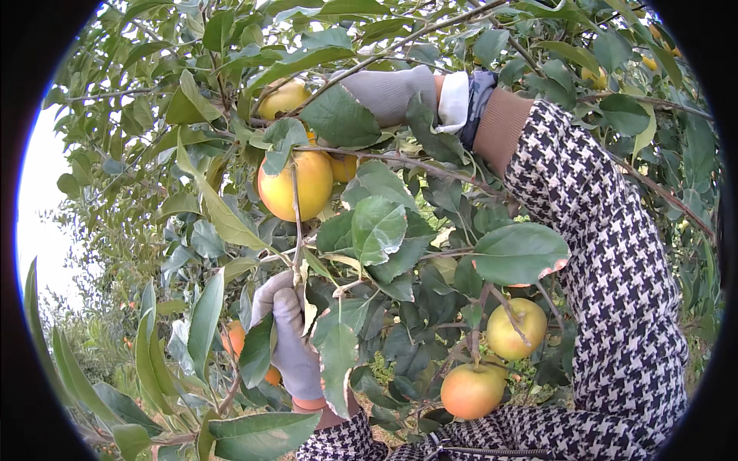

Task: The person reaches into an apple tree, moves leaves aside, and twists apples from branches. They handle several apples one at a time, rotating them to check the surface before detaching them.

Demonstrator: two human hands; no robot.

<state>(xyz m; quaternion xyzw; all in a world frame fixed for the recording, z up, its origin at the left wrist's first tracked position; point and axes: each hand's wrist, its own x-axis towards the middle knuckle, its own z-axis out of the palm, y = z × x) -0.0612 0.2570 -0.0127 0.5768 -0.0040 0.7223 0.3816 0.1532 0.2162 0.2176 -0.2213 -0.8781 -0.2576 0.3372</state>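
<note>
My left hand [289,334], in a grey glove, is closed around a thin apple twig [297,223]. A yellow apple with an orange blush [297,186] hangs just above it, partly behind that twig. My right hand [384,94], also gloved in grey, reaches in from the right among the upper branches. Leaves cover its fingers, so their grip is hidden. Nearest to it are a yellow apple [285,100] at the upper left and another, mostly covered apple [343,167] below. A large green leaf [342,117] lies across the front of the glove.
Two more apples, a yellow-green one [516,329] and a reddish one [472,390], hang at the lower right near my sleeve. An orange apple [234,338] shows behind leaves at the left. A long branch [430,165] crosses below my right wrist. Dense foliage surrounds both arms.
</note>
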